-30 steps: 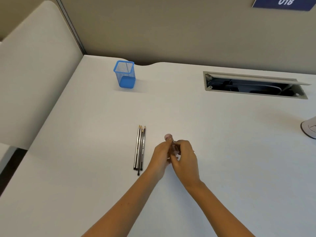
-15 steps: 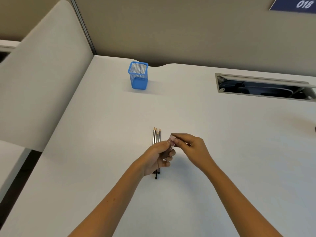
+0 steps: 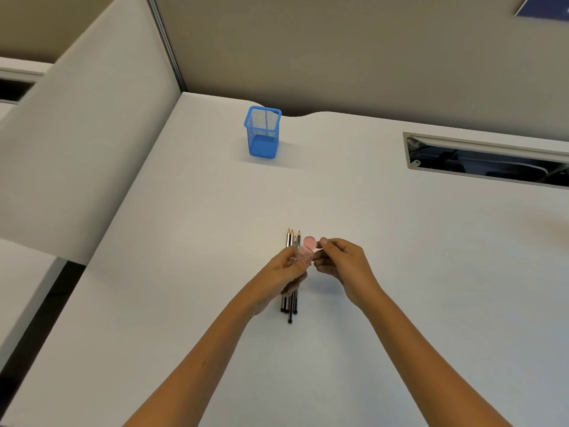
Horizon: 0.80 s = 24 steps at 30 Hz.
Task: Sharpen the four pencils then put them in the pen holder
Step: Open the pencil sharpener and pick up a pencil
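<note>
Several dark pencils [image 3: 290,306] lie side by side on the white desk [image 3: 400,272], tips pointing away from me. My left hand [image 3: 284,271] hovers over their middle and grips a small pink sharpener [image 3: 305,250]. Its round pink lid [image 3: 309,242] stands flipped up. My right hand [image 3: 340,266] is beside it, thumb and forefinger pinching at the lid's edge. A blue mesh pen holder [image 3: 262,132] stands upright at the far edge of the desk, with nothing visible inside it.
A grey partition panel [image 3: 77,149] runs along the desk's left side. An open cable tray slot [image 3: 486,161] is set into the desk at the far right. A beige wall closes the back.
The sharpener's pink lid has swung up between my hands. My left hand now sits over the pencils, and the head view has shifted so everything appears further right.
</note>
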{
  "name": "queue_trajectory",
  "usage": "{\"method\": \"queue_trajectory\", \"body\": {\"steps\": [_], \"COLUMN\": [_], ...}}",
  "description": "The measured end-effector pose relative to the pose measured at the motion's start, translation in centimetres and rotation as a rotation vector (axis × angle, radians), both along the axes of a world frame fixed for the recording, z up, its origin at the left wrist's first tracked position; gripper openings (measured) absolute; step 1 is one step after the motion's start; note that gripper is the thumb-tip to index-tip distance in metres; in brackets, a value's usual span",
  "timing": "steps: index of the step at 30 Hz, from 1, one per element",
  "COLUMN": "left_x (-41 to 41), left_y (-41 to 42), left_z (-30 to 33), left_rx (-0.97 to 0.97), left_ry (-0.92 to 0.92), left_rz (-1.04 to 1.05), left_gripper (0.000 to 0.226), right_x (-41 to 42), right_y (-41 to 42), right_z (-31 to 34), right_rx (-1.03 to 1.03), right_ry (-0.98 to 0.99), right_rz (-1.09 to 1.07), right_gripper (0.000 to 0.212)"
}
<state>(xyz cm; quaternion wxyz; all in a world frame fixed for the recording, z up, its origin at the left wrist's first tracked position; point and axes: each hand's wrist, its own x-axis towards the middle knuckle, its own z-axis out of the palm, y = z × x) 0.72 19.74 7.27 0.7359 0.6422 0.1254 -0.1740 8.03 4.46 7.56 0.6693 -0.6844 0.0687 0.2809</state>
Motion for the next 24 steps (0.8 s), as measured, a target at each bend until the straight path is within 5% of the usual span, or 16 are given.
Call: {"method": "queue_trajectory", "body": {"steps": [6, 10, 24], "left_x": [-0.7, -1.5, -1.7], "left_y": [2.2, 2.7, 2.7], "left_z": [-2.2, -3.5, -4.0], "left_rx": [0.098, 0.126, 0.096], "left_ry": [0.021, 0.042, -0.004], "left_rz": [0.411, 0.483, 0.379], "left_gripper": [0.037, 0.034, 0.037], "right_x": [-1.5, -2.7, -2.5], "right_y": [2.2, 4.1, 4.5], "right_z": [-1.7, -2.1, -2.3], "right_rx": [-0.607, -0.804, -0.654], "right_ry": [-0.245, -0.319, -0.108], "right_rz": [0.216, 0.332, 0.199], "right_gripper": [0.041, 0.048, 0.042]}}
